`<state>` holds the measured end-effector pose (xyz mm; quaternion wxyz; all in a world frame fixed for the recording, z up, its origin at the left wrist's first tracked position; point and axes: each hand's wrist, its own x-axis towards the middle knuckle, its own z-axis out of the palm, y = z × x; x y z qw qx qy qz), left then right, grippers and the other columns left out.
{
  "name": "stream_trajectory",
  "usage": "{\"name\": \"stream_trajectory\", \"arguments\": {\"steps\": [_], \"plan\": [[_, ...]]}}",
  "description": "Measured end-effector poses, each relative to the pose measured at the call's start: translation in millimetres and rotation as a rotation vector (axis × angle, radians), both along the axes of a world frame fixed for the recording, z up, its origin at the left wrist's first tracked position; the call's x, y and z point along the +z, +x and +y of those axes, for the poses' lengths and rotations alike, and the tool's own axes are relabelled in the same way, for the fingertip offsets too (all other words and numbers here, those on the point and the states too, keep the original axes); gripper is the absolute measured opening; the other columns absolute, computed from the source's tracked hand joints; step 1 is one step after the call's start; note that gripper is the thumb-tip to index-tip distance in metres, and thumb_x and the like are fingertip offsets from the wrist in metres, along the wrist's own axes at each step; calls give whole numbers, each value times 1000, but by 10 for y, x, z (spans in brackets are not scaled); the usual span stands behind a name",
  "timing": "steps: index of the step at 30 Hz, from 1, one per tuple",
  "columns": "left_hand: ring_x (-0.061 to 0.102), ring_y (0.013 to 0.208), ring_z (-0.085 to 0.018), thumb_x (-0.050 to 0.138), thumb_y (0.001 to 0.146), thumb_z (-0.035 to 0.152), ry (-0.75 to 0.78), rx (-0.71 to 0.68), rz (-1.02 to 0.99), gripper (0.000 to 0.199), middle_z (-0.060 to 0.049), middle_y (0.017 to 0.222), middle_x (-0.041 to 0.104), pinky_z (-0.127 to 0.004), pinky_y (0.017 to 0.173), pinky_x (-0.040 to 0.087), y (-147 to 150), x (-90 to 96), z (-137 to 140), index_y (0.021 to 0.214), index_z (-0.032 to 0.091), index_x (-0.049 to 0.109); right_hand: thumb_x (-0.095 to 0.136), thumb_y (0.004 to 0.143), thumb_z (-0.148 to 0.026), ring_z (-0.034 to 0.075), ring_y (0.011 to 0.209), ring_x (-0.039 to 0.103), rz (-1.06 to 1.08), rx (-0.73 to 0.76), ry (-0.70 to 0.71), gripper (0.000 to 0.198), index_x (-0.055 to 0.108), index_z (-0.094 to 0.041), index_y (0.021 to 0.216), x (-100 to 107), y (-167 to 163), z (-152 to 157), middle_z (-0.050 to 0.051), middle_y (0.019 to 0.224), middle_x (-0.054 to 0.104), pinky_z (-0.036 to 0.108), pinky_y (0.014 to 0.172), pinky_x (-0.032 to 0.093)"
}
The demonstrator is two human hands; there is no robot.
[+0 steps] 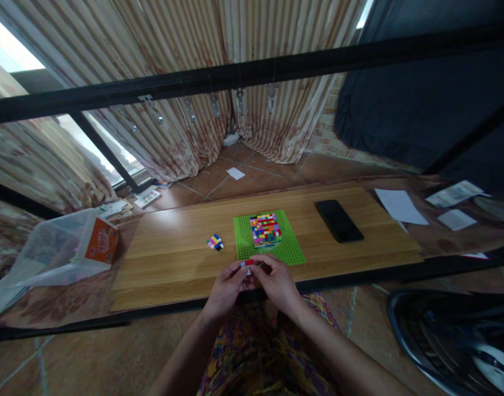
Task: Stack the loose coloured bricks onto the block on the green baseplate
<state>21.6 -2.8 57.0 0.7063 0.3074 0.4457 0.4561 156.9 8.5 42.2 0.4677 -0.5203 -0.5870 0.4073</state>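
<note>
My left hand [230, 279] and my right hand [275, 278] meet at the board's front edge, fingers closed on small toy bricks [247, 263] in red and white. How many bricks are held is hidden by the fingers. Just beyond them lies a green baseplate [291, 247], its front edge close to my fingertips. A multicoloured block of stacked bricks [265, 230] stands on the baseplate. Left of it, a small cluster of bricks [215, 242] in yellow, blue, white, pink and black rests on the wooden board [173, 253].
A black phone [339, 220] lies at the board's right, with white paper [400, 206] beyond it. At far left stands a clear plastic box [70, 250] with an orange label. A dark rail [252, 71] crosses above the board, before striped curtains [186, 55].
</note>
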Motion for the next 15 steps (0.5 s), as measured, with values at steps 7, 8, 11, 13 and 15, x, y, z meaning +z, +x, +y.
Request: {"name": "stream_trajectory", "arguments": {"steps": [7, 8, 11, 13, 15], "plan": [[55, 56, -10, 70, 70, 29, 110, 92, 416, 23, 2, 62, 63, -21, 56, 44, -274, -109, 125, 88, 14, 70, 65, 73, -34, 16, 64, 59, 262, -62, -209, 16, 69, -19, 77, 0, -111, 111, 1, 71, 68, 29, 64, 45], [57, 57, -12, 68, 71, 28, 142, 143, 495, 21, 2, 63, 63, -22, 57, 45, -349, -145, 162, 86, 15, 69, 66, 72, -36, 14, 59, 56, 307, -64, -248, 18, 69, -19, 76, 5, -113, 118, 0, 67, 66, 27, 60, 43], [60, 61, -15, 64, 72, 25, 238, 199, 749, 21, 0, 66, 65, -24, 58, 46, -567, -264, 282, 90, 16, 70, 68, 68, -38, 11, 49, 47, 414, -64, -325, 20, 68, -18, 74, 18, -103, 106, -3, 57, 59, 24, 50, 36], [62, 62, -17, 62, 73, 26, 292, 196, 838, 23, -2, 68, 67, -25, 58, 48, -671, -337, 346, 93, 17, 70, 69, 67, -38, 10, 48, 45, 456, -73, -342, 21, 67, -18, 73, 14, -100, 71, -3, 56, 58, 23, 49, 34], [64, 65, -17, 62, 75, 28, 330, 205, 858, 25, -4, 77, 70, -27, 60, 50, -728, -389, 381, 95, 16, 69, 70, 67, -38, 10, 47, 44, 482, -85, -351, 21, 67, -18, 72, -9, -109, 19, -4, 55, 57, 23, 48, 33]]}}
